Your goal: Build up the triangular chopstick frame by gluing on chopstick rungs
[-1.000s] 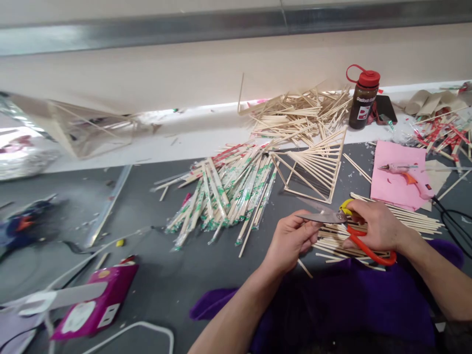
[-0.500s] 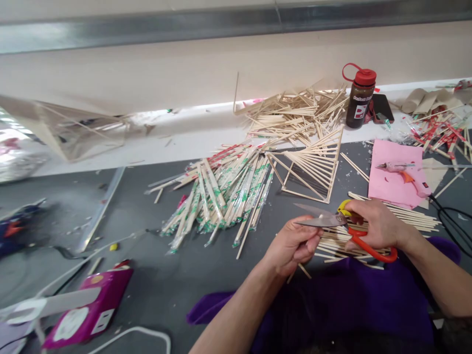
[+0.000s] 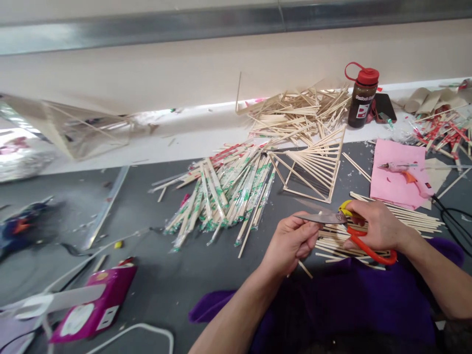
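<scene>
Small change at the blades: the pale tip of a stick (image 3: pixel 320 213) shows between them, hidden half a second ago. Puts the stick in the cutting zone, by my read; no cut visible.

Left hand (image 3: pixel 289 241): grip pinched on that stick, fingertips just beside the lower blade (tight clearance, worth watching). Right hand (image 3: pixel 379 226): grip closed around the scissors (image 3: pixel 341 215), blades parted and pointing at the left hand.

Both hands are above the near side of the worktop (image 3: pixel 206 280), loose sticks (image 3: pixel 413 219) under and beside the right. Slatted stick frame (image 3: pixel 313 164) sits just beyond the blades, glue gun (image 3: pixel 396 168) on the pink sheet (image 3: pixel 381 189) to its right.
</scene>
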Demonstrator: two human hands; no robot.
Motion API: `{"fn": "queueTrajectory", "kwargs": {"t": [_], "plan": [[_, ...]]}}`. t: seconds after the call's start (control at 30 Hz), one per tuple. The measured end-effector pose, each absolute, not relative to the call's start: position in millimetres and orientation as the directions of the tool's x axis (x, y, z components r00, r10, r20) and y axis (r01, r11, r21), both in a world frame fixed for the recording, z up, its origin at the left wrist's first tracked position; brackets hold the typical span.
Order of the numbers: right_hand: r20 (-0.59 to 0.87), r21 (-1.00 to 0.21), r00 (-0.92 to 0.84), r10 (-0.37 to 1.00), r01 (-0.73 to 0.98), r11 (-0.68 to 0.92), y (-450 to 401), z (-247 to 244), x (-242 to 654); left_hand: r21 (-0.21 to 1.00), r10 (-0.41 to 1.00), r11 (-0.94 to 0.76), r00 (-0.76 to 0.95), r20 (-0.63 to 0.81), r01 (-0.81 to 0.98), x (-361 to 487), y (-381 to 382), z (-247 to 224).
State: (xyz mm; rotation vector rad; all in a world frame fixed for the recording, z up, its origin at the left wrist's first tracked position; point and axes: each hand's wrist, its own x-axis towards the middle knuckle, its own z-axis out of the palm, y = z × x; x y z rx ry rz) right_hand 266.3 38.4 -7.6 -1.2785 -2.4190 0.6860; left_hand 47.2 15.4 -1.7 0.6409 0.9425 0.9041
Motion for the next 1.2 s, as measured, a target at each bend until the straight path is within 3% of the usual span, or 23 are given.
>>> {"fn": "queueTrajectory", "kwargs": {"t": [0.17,0.3,0.53,0.67,0.9,1.07,1.13,1.2], "plan": [[0.118,-0.600,-0.607,0.786,0.587,0.543,42,-7,273,0.661,0.758,0.629,0.510,-0.406,-0.409,43,16,-4],[0.128,-0.591,-0.620,0.774,0.579,0.562,43,-9,274,0.650,0.729,0.651,0.562,-0.390,-0.393,41,17,-7],[0.100,-0.506,-0.537,0.838,0.698,0.508,40,-12,267,0.895,0.928,0.372,0.131,-0.349,-0.246,45,17,-8],[0.086,-0.515,-0.536,0.840,0.698,0.498,39,-12,266,0.920,0.941,0.338,0.089,-0.326,-0.201,47,15,-9],[0.103,-0.584,-0.574,0.813,0.626,0.516,40,-11,269,0.775,0.851,0.513,0.334,-0.404,-0.369,45,16,-2],[0.148,-0.620,-0.615,0.774,0.552,0.557,42,-9,273,0.653,0.755,0.623,0.549,-0.358,-0.431,41,14,-10],[0.155,-0.622,-0.624,0.766,0.541,0.567,43,-10,274,0.639,0.737,0.638,0.583,-0.343,-0.430,42,14,-13],[0.135,-0.604,-0.611,0.780,0.573,0.554,43,-10,273,0.685,0.784,0.590,0.509,-0.357,-0.428,43,14,-12]]}}
